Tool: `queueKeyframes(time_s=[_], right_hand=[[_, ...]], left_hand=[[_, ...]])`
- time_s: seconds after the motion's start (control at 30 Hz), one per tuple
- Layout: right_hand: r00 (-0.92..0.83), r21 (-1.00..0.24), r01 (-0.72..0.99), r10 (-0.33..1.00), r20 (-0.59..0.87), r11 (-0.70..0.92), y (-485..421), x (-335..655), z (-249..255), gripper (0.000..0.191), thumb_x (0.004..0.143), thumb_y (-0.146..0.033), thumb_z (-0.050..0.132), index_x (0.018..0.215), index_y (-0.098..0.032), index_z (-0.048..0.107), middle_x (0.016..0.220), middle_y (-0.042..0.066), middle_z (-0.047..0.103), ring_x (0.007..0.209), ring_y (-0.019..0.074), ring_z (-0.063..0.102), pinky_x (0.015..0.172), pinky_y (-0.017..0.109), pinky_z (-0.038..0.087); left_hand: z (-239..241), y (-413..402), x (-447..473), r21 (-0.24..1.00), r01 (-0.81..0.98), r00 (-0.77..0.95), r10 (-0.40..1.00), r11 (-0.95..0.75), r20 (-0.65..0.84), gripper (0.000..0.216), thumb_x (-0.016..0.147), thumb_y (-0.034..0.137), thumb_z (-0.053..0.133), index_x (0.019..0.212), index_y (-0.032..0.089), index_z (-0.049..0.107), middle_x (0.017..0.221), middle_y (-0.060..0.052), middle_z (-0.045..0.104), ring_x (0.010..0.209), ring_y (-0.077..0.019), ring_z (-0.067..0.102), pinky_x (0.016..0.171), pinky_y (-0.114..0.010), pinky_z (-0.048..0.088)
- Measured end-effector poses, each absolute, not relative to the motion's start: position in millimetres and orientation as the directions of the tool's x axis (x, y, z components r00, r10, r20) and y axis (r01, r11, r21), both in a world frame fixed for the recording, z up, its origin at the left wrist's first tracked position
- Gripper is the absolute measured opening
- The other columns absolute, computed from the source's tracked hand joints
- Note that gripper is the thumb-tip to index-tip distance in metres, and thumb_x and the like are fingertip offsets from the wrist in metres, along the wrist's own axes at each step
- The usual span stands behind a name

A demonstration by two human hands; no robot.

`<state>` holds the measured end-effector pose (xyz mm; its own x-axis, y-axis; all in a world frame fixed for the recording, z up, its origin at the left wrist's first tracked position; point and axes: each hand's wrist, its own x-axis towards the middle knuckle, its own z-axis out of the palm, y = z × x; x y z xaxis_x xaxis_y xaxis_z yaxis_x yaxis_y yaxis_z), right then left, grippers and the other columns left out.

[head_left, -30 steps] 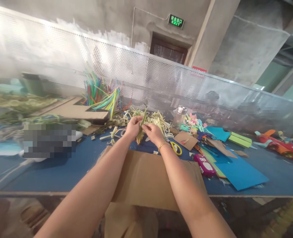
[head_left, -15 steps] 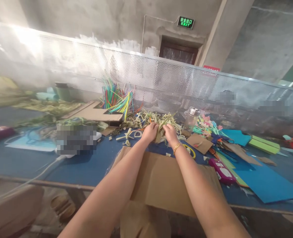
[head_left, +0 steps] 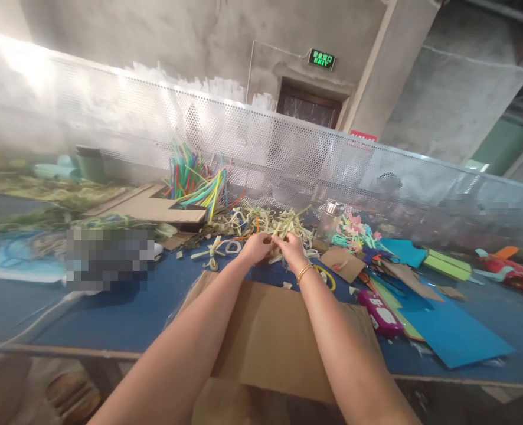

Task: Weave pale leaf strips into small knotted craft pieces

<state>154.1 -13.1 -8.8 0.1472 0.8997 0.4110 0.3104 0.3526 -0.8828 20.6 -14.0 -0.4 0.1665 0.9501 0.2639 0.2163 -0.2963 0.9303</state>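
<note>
My left hand (head_left: 258, 248) is closed, fingertips pinched on a pale green leaf strip (head_left: 293, 219). My right hand (head_left: 292, 249), with a gold bracelet at the wrist, pinches the same strip right beside it, the fingers of both hands almost touching. Much of the strip is hidden behind the fingers. Just beyond the hands lies a loose heap of pale leaf strips (head_left: 252, 217). To the left is a small knotted leaf piece (head_left: 212, 251). A brown cardboard sheet (head_left: 279, 336) lies under my forearms at the table's near edge.
Colourful pipe-like sticks (head_left: 195, 177) stand behind a cut cardboard piece (head_left: 150, 203). A glass jar (head_left: 330, 221) stands near pink and teal paper flowers (head_left: 356, 230). Rightward are a purple box (head_left: 380, 313) and blue card (head_left: 456, 330). A perforated metal screen (head_left: 252, 136) closes the back.
My hands have drawn closer together over the leaf strip, which shows less between them. The view has shifted slightly, so the table's things appear further left.
</note>
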Motion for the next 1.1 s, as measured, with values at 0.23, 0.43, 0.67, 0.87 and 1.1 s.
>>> queueKeyframes(time_s=[0.23, 0.43, 0.67, 0.87, 1.1], right_hand=[[0.188, -0.963, -0.087, 0.954, 0.234, 0.254, -15.2, 154.9, -4.2, 0.031, 0.063, -0.047, 0.067, 0.073, -0.020, 0.055, 0.059, -0.002, 0.059, 0.050, 0.0140, 0.053, 0.049, 0.026, 0.042], [0.207, -0.934, 0.065, 0.911, 0.357, 0.351, -12.1, 159.8, -6.5, 0.027, 0.064, -0.043, 0.066, 0.068, -0.020, 0.054, 0.055, -0.005, 0.054, 0.048, 0.0105, 0.047, 0.048, 0.022, 0.038], [0.060, -0.892, 0.267, 0.917, 0.394, 0.366, -13.6, 158.1, -4.7, 0.037, 0.066, -0.051, 0.067, 0.057, -0.020, 0.049, 0.047, -0.006, 0.047, 0.046, 0.0108, 0.048, 0.047, 0.022, 0.034], [0.051, -0.925, 0.082, 0.925, 0.376, 0.372, -20.4, 145.7, 0.7, 0.035, 0.062, -0.051, 0.070, 0.070, -0.019, 0.057, 0.060, -0.004, 0.056, 0.053, 0.0115, 0.052, 0.054, 0.024, 0.042], [0.015, -0.924, -0.241, 0.953, 0.303, 0.298, -30.1, 138.9, 7.9, 0.031, 0.067, -0.047, 0.069, 0.077, -0.022, 0.053, 0.078, 0.000, 0.065, 0.072, 0.0147, 0.061, 0.060, 0.024, 0.047]], left_hand=[[7.2, -25.3, 22.3, 0.985, -0.172, 0.269, 0.963, 0.017, 0.030, 0.022, 0.064, 0.031, 0.075, 0.066, 0.017, 0.058, 0.060, -0.002, 0.061, 0.057, -0.0141, 0.059, 0.057, -0.027, 0.048], [2.7, -21.0, 22.6, 0.994, 0.006, 0.234, 0.966, -0.112, 0.108, 0.029, 0.062, 0.035, 0.076, 0.062, 0.018, 0.052, 0.051, 0.003, 0.052, 0.045, -0.0095, 0.047, 0.047, -0.021, 0.039], [-2.9, -9.1, 19.5, 0.921, 0.238, -0.046, 0.944, -0.308, 0.328, 0.029, 0.074, 0.040, 0.061, 0.057, 0.020, 0.048, 0.048, 0.004, 0.045, 0.046, -0.0115, 0.041, 0.046, -0.023, 0.026], [-3.0, -4.9, 20.4, 0.937, 0.113, -0.100, 0.935, -0.329, 0.340, 0.020, 0.074, 0.035, 0.057, 0.063, 0.020, 0.049, 0.053, 0.004, 0.045, 0.051, -0.0118, 0.043, 0.049, -0.022, 0.030], [-2.9, 1.6, 16.5, 0.946, -0.286, -0.223, 0.971, -0.151, 0.088, 0.007, 0.073, 0.027, 0.049, 0.072, 0.022, 0.044, 0.052, 0.005, 0.042, 0.043, -0.0111, 0.043, 0.046, -0.023, 0.036]])
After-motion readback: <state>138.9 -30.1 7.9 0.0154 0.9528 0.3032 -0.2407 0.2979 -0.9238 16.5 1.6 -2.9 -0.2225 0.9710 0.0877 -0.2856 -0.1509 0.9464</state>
